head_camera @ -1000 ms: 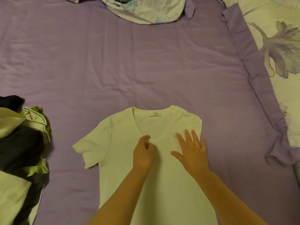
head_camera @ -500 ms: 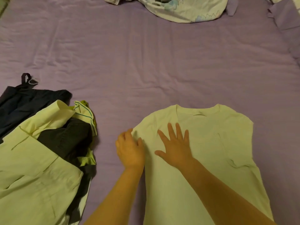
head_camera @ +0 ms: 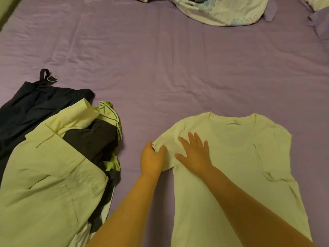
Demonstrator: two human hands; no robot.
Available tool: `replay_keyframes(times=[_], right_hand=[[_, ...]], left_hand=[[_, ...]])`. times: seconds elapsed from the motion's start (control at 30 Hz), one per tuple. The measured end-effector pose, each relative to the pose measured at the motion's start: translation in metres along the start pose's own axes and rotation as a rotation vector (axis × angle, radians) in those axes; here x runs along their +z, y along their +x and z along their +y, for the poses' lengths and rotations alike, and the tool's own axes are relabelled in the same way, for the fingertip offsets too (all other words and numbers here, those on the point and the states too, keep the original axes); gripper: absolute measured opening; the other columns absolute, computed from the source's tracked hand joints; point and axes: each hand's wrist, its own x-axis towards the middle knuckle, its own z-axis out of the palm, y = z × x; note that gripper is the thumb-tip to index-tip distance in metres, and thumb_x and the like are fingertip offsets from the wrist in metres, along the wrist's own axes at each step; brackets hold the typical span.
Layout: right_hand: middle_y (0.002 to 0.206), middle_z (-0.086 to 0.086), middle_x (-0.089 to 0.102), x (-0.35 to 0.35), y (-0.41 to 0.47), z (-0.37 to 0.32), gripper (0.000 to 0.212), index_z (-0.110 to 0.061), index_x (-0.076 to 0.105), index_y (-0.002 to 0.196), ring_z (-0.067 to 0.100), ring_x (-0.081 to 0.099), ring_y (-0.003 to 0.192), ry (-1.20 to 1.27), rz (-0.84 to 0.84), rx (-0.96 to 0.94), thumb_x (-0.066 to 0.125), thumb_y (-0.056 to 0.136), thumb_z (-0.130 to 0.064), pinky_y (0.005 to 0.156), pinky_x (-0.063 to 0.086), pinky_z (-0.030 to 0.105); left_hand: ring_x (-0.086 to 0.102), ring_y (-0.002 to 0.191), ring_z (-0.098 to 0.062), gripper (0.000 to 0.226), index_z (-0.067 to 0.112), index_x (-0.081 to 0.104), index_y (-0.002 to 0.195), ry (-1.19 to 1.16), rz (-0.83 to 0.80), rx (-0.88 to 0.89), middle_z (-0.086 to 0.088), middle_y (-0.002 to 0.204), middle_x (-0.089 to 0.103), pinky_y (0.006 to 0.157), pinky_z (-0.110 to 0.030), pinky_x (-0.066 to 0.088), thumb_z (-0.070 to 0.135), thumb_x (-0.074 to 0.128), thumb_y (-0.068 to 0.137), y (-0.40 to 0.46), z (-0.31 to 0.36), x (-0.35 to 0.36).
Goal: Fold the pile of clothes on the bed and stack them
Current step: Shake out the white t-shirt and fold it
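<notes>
A pale white T-shirt [head_camera: 240, 166] lies flat on the purple bed sheet [head_camera: 160, 68], neck away from me. Its right sleeve is folded in over the body. My left hand [head_camera: 152, 160] pinches the edge of the shirt's left sleeve, fingers curled round the hem. My right hand [head_camera: 195, 155] presses flat on the shirt just beside it, near the left shoulder, fingers spread. To the left sits the pile of unfolded clothes [head_camera: 53, 157]: pale yellow-green garments over dark ones.
A dark garment with a strap and a ring [head_camera: 48, 77] lies at the pile's far end. A crumpled floral duvet [head_camera: 222, 11] lies at the top of the bed. A purple pillow edge [head_camera: 320, 24] shows at the top right.
Both hands slid left across the shirt, from its chest to the left sleeve. My left hand now pinches the sleeve edge. The view swung left, showing more of the pile.
</notes>
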Motion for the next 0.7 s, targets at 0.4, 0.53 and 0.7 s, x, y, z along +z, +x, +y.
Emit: replay_keyframes(times=[0.4,0.53,0.7], right_hand=[[0.141,0.007,0.046,-0.019,-0.041,0.011,0.057,-0.011,0.033,0.143,0.021,0.051,0.123,1.061,0.167,0.337,0.059,0.092,-0.016,0.09,0.049,0.025],[0.153,0.009,0.03,-0.015,-0.043,0.028,0.076,-0.015,0.013,0.151,0.026,0.037,0.137,0.886,0.21,0.267,0.059,0.091,-0.008,0.11,0.035,0.037],[0.16,-0.001,0.004,0.0,-0.049,0.051,0.066,-0.034,0.013,0.15,0.022,0.009,0.146,0.192,0.165,0.063,0.048,0.095,-0.043,0.115,0.019,0.033]], left_hand=[[0.062,0.084,-0.023,0.029,0.022,0.059,0.092,-0.356,-0.284,-0.112,-0.005,0.089,0.064,0.076,-0.039,0.054,0.041,0.039,0.1,-0.042,0.036,0.032],[0.053,0.101,-0.021,0.023,0.027,0.063,0.108,0.119,-0.164,0.357,-0.002,0.107,0.061,0.08,-0.032,0.048,0.014,0.047,0.098,-0.049,-0.005,0.032],[-0.016,0.146,-0.029,0.051,0.036,0.001,0.152,0.943,-0.338,0.627,0.003,0.159,-0.016,0.117,-0.049,-0.005,0.035,0.022,0.105,-0.051,-0.035,0.046]])
